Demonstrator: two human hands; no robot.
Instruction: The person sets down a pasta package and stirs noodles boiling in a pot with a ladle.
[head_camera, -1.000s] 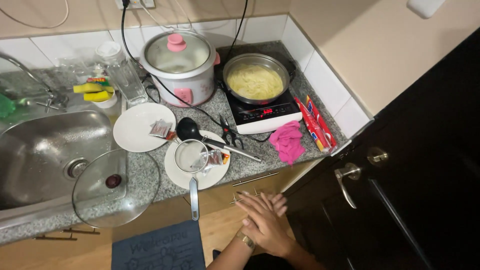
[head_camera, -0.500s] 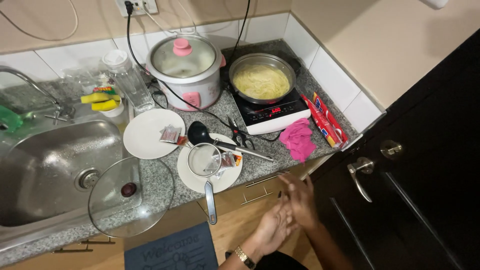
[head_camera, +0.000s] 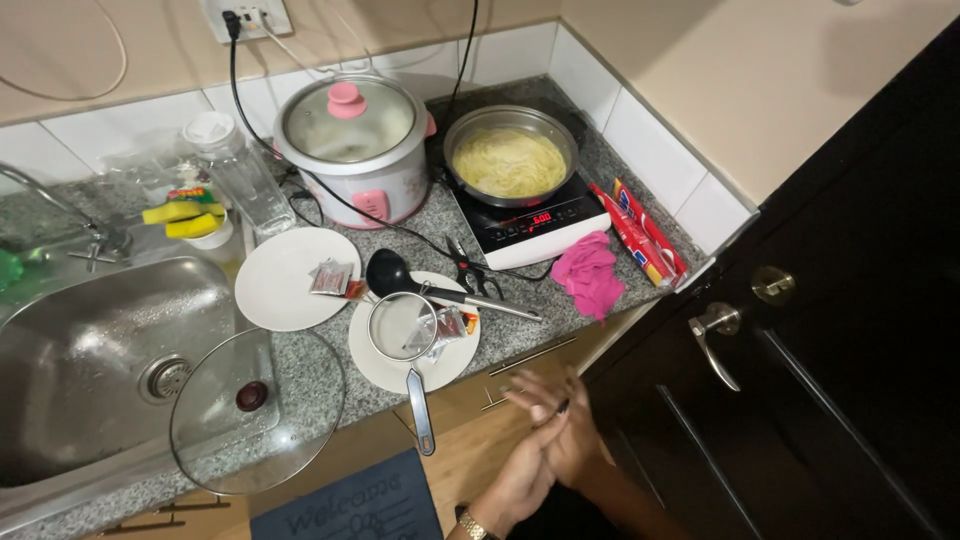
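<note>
A person stands at a kitchen surface (head_camera: 560, 330), seen from above. Both hands are pressed together below its edge, blurred: left hand (head_camera: 525, 470) against right hand (head_camera: 565, 435), fingers loose, each grip holding nothing. Nearest them, a strainer (head_camera: 402, 328) rests on a white plate (head_camera: 385, 365), its handle jutting over the edge toward the hands. A black ladle (head_camera: 395, 275) lies beside it. Further back, a pan of noodles (head_camera: 510, 160) sits on a cooktop (head_camera: 535, 225). The hands seem between steps; taking the strainer handle would need one hand to part and reach forward.
</note>
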